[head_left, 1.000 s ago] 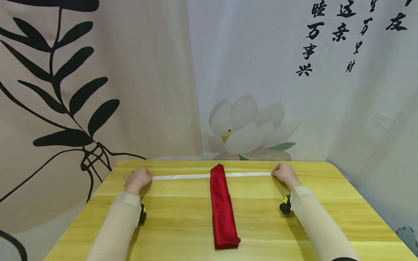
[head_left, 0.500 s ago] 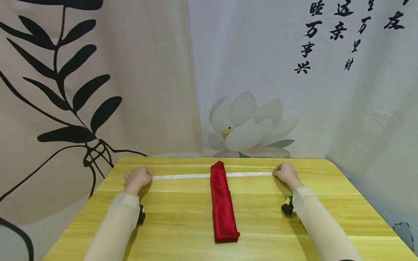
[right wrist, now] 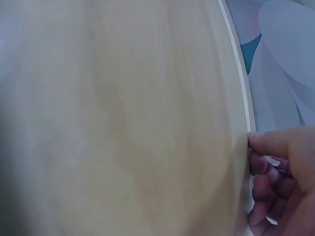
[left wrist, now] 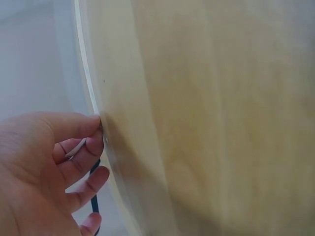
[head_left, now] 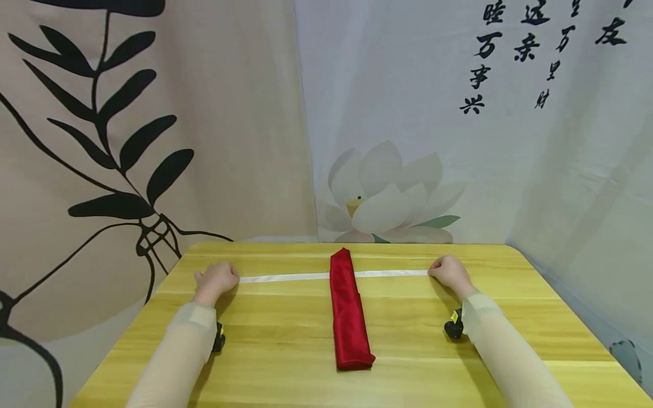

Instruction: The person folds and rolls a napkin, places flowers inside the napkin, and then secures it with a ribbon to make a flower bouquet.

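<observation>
A narrow white ribbon runs straight across the far part of the table. Its middle is hidden under a long folded bundle of shiny red cloth that lies lengthwise, pointing away from me. At the ribbon's left end, my left hand pinches it between thumb and fingertips; in the left wrist view a small white tail shows among the fingers. The right hand pinches the other end. In the right wrist view the ribbon leads away from the thumb tip.
The wooden table has its far edge just beyond both hands. Behind it hangs a printed curtain with a lotus and black leaves. A small black device sits by the right cuff, another black device by the left.
The head view has tilted slightly, so the table edge and red bundle sit higher. Both hands still pinch the ribbon, which now crosses the bundle slightly farther from its far end.
</observation>
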The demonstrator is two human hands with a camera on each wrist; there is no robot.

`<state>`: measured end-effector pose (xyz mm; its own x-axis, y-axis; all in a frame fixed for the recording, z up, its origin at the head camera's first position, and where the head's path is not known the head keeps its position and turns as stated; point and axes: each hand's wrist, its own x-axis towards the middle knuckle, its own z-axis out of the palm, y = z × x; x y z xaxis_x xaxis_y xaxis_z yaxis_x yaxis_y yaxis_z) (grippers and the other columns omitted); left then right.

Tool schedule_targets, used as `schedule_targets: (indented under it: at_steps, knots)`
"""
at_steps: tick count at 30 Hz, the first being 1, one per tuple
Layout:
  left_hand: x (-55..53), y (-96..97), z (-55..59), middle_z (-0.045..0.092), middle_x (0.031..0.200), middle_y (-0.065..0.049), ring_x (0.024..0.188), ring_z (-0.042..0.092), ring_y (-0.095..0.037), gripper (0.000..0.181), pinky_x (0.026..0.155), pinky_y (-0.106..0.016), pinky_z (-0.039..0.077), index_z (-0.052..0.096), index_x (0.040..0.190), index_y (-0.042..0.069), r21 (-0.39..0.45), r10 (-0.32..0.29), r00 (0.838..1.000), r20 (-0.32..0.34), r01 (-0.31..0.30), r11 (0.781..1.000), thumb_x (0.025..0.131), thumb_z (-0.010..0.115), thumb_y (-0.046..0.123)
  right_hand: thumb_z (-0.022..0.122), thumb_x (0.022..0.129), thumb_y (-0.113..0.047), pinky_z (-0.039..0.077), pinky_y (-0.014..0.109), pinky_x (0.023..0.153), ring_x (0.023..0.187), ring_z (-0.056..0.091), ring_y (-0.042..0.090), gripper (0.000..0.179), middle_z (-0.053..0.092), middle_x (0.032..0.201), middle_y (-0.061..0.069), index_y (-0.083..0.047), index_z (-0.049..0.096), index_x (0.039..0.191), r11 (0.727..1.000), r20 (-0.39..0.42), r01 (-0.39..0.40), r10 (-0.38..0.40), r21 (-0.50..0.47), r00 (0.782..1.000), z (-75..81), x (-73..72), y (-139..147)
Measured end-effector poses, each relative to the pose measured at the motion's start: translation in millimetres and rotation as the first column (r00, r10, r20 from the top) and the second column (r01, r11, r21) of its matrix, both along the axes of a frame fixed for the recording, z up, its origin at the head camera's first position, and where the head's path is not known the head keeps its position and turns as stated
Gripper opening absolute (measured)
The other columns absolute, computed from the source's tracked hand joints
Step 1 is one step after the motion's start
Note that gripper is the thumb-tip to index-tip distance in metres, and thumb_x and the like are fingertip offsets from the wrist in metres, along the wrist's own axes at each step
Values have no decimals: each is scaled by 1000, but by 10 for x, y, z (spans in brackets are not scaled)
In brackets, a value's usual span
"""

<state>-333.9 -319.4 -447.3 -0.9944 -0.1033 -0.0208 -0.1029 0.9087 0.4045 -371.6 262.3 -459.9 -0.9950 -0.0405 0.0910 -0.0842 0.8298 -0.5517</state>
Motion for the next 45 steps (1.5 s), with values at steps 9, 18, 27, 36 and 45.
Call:
schedule_targets:
  at_steps: [9, 18, 27, 36, 45]
  knots:
    - [113, 15, 30, 38, 55, 0, 60, 35, -22, 22, 97, -76, 3, 42, 59, 17, -27, -18, 1000, -9, 17, 999, 75, 41, 2, 67, 88, -14, 47, 48, 78, 79, 61, 27, 15, 69, 89, 13, -1, 72, 88, 1000, -5, -6, 6, 11, 1000, 9, 108, 16]
    - [232, -2, 44, 39, 54, 0, 58, 37, -22, 21, 97, -76, 5, 42, 59, 17, -25, -45, 999, -5, 45, 999, 74, 41, 2, 68, 87, -12, 48, 46, 77, 77, 60, 25, 12, 69, 87, 11, 0, 72, 87, 999, -31, -35, 35, -1, 999, -31, 236, 29]
    - [400, 34, 89, 43, 60, -2, 62, 40, -23, 19, 96, -75, 9, 45, 64, 15, -58, -58, 998, 5, 58, 997, 79, 43, 4, 68, 88, -13, 46, 41, 71, 72, 57, 21, 11, 68, 84, 7, -3, 72, 85, 999, -8, -32, 32, -9, 999, -69, 312, 78]
    - [450, 15, 95, 48, 64, -3, 66, 44, -24, 15, 96, -75, 7, 49, 67, 14, -70, -77, 997, 31, 79, 994, 77, 46, 4, 68, 88, -14, 47, 42, 72, 74, 58, 22, 12, 68, 86, 7, -3, 71, 86, 1000, 10, -30, 30, 3, 999, -26, 404, 63]
    - [492, -21, 81, 53, 69, -2, 72, 49, -25, 12, 98, -75, 6, 53, 71, 14, -86, -93, 995, 26, 95, 992, 80, 51, 6, 67, 89, -14, 46, 41, 70, 73, 56, 22, 12, 67, 85, 8, -3, 71, 86, 999, 19, -36, 36, 6, 999, -23, 458, 55]
